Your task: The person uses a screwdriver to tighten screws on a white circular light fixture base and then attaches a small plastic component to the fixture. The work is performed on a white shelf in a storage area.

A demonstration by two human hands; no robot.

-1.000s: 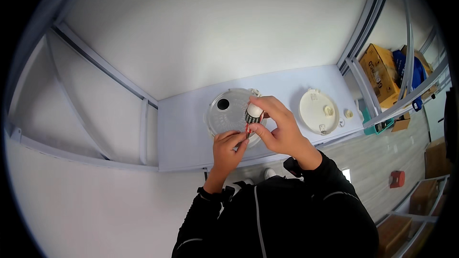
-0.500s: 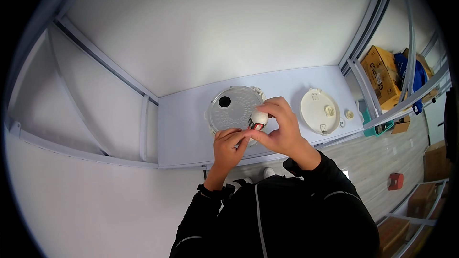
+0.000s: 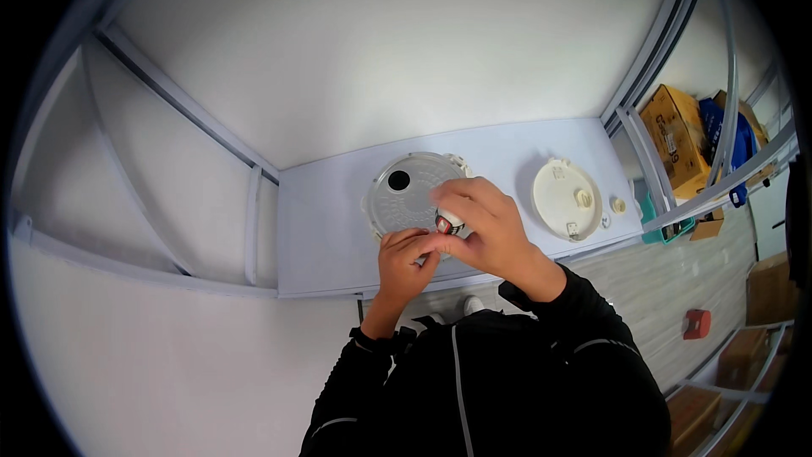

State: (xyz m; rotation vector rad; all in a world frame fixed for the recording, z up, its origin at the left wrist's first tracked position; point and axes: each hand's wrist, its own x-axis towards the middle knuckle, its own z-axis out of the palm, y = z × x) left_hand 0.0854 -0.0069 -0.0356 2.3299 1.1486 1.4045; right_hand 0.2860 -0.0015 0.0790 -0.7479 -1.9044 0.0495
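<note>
My right hand [image 3: 495,233] is curled around a small white, round-topped thing [image 3: 449,220] with a red and dark band, and its fingers cover most of the upper part. Close against it, my left hand [image 3: 408,262] has its fingers bent together, the tips meeting my right thumb. Whatever lies between those left fingertips is hidden. Both hands hover over the near edge of a large round grey disc [image 3: 414,203] with a ribbed pattern and a black round spot [image 3: 398,180] at its upper left.
Right of the hands lies a white round shallow cover [image 3: 554,195] with a small cream ring-shaped part [image 3: 584,197] on it. Another small cream part [image 3: 618,204] sits beside it on the pale table [image 3: 321,237]. Cardboard boxes [image 3: 674,140] and a teal basket [image 3: 655,224] stand beyond the right-hand frame.
My right fingers have shifted left and now cover the white rounded top that showed before. The banded thing has tilted and moved slightly left. My left hand has barely moved.
</note>
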